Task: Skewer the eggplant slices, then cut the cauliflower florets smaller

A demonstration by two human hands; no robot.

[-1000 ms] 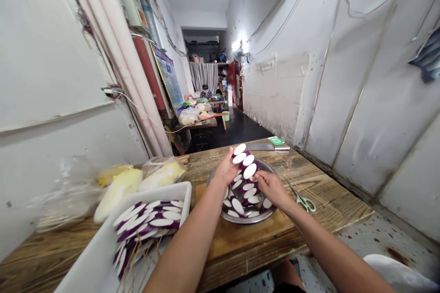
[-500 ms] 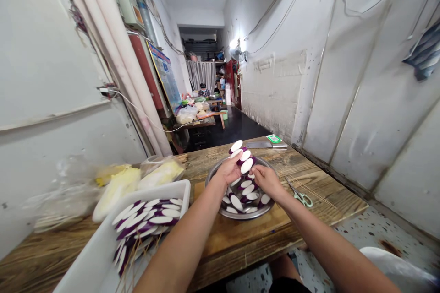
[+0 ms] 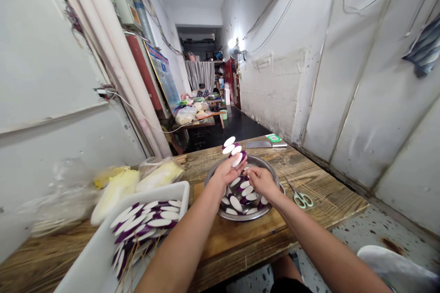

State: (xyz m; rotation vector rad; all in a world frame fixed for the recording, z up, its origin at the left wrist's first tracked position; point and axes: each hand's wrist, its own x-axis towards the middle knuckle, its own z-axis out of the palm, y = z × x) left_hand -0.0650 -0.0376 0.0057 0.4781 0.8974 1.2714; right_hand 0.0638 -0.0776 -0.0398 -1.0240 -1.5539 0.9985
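Observation:
A slanting row of purple-skinned white eggplant slices (image 3: 236,149) rests in my left hand (image 3: 225,171), whose fingers curl round the lower slices above the bowl. My right hand (image 3: 263,181) is closed in a pinch just below that row, on a bamboo skewer that is mostly hidden. Under both hands stands a round metal bowl (image 3: 245,217) with loose eggplant slices (image 3: 235,203) in it. To the left, a white plastic tub (image 3: 184,194) holds skewered eggplant slices (image 3: 147,224), their bare stick ends pointing toward me.
Green-handled scissors (image 3: 303,200) and thin bamboo skewers (image 3: 314,188) lie right of the bowl. A cleaver (image 3: 259,144) and a green code card (image 3: 273,138) are at the table's far edge. A wooden board (image 3: 220,245) is beneath the bowl. Plastic bags (image 3: 117,192) stand behind the tub.
My left hand and the row of slices have shifted slightly left, and the row slants more. My right hand has moved a little left and down from the lowest slice.

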